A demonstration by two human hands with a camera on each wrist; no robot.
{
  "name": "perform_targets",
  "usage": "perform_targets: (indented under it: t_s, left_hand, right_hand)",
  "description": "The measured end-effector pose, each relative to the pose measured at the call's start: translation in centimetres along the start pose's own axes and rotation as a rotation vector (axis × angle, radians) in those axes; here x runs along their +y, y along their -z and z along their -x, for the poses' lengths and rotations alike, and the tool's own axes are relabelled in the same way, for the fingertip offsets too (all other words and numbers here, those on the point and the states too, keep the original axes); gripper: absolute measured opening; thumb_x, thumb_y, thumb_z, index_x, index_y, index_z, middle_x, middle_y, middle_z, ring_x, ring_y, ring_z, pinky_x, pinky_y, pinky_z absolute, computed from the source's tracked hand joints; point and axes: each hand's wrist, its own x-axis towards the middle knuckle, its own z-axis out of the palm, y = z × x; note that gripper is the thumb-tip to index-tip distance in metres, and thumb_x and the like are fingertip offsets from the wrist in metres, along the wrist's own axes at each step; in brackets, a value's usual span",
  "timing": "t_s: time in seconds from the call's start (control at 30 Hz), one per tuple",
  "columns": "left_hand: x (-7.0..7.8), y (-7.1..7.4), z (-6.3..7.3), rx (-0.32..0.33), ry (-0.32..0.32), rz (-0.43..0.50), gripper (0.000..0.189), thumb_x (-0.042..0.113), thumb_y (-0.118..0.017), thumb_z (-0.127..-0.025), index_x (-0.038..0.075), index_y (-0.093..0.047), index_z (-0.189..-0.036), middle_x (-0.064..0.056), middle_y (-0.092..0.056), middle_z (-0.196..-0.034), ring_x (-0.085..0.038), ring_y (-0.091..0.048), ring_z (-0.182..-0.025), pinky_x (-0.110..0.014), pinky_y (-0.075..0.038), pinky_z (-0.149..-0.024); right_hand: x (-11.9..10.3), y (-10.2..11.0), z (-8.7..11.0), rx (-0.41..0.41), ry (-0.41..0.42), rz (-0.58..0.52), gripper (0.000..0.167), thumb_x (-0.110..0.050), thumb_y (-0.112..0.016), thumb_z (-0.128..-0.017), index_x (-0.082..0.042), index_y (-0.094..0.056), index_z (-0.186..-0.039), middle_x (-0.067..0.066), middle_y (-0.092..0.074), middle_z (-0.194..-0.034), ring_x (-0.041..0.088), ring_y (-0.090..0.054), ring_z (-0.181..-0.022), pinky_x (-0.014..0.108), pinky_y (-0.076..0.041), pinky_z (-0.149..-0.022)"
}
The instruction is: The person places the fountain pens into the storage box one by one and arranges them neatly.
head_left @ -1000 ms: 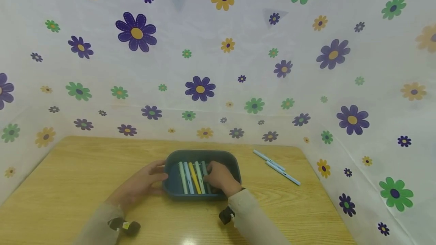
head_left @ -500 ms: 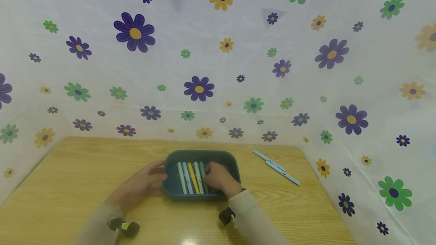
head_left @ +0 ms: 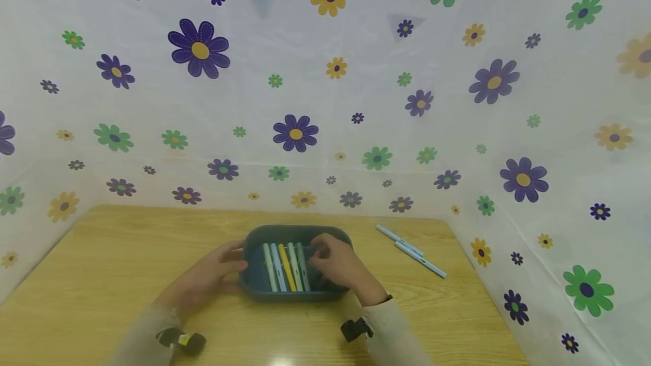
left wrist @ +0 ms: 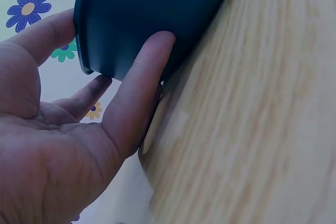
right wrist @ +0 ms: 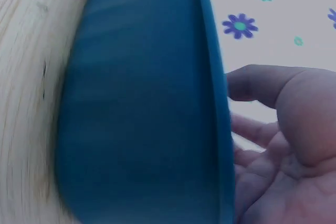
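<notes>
In the head view a dark blue-green plastic bin (head_left: 325,296) stands on the table. Side by side in its left half lie several pens: a pale green pen (head_left: 269,267), a light blue pen (head_left: 278,267), a yellow pen (head_left: 287,267), another pale green pen (head_left: 295,267) and a darker green pen (head_left: 303,267). My left hand (head_left: 216,270) touches the bin's left end, its thumb (left wrist: 149,66) straight along the outer wall in the left wrist view. Above the bin's right half, my right hand (head_left: 338,261) has loosely bent fingers holding nothing visible. The bin wall partly hides those fingers in the right wrist view.
Two light blue pens, a farther one (head_left: 391,235) and a nearer one (head_left: 422,260), lie on the wooden table (head_left: 127,264) right of the bin. A white flower-printed sheet (head_left: 244,95) stands behind the table and along both sides.
My right hand has lifted off the darker green pen and drawn slightly to the right. That pen now shows fully beside the others. My left hand stays at the bin's end.
</notes>
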Motion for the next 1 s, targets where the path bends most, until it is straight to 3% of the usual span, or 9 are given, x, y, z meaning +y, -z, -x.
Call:
perform_targets:
  t_s: [0.17,0.43,0.63,0.8,1.0]
  left_hand:
    - [0.1,-0.1,0.0,-0.003,0.002,0.011,0.071,0.018,-0.065,-0.101,0.011,-0.028,-0.162,-0.028,-0.025,-0.163,-0.046,-0.051,-0.135,-0.053,-0.056,-0.102]
    - [0.1,-0.1,0.0,0.000,0.003,0.020,0.071,0.018,-0.066,-0.101,0.012,-0.030,-0.162,-0.026,-0.026,-0.164,-0.044,-0.051,-0.136,-0.052,-0.056,-0.102]
    - [0.0,0.0,-0.1,-0.009,-0.002,0.014,0.070,0.019,-0.065,-0.102,0.014,-0.029,-0.162,-0.026,-0.026,-0.164,-0.043,-0.053,-0.134,-0.052,-0.056,-0.103]
    - [0.0,0.1,-0.2,-0.006,-0.005,0.003,0.070,0.020,-0.066,-0.101,0.014,-0.030,-0.162,-0.026,-0.027,-0.163,-0.043,-0.053,-0.134,-0.052,-0.056,-0.102]
    - [-0.1,0.2,-0.1,-0.014,-0.009,-0.014,0.070,0.021,-0.065,-0.102,0.014,-0.030,-0.162,-0.027,-0.026,-0.164,-0.044,-0.052,-0.135,-0.052,-0.057,-0.102]
  right_hand:
    - [0.9,1.0,1.2,0.131,0.062,0.031,0.040,-0.019,-0.065,-0.102,-0.008,-0.058,-0.140,0.009,-0.067,-0.119,0.025,-0.068,-0.104,0.041,-0.060,-0.082]
    - [1.9,2.0,2.4,0.300,0.087,0.024,0.037,-0.014,-0.069,-0.099,-0.013,-0.063,-0.136,0.004,-0.068,-0.114,0.018,-0.067,-0.098,0.036,-0.059,-0.080]
    - [3.2,3.1,2.9,0.422,0.033,0.013,0.035,-0.015,-0.068,-0.100,-0.018,-0.064,-0.134,0.002,-0.068,-0.114,0.019,-0.066,-0.100,0.032,-0.058,-0.071]
    - [4.6,4.3,3.2,0.476,-0.013,0.022,0.034,-0.016,-0.066,-0.100,-0.017,-0.064,-0.134,0.006,-0.067,-0.116,0.023,-0.066,-0.102,0.036,-0.057,-0.073]
    - [6.3,5.4,3.5,0.501,-0.017,0.116,0.039,-0.016,-0.066,-0.100,-0.013,-0.061,-0.138,0.011,-0.066,-0.119,0.027,-0.066,-0.103,0.041,-0.058,-0.076]
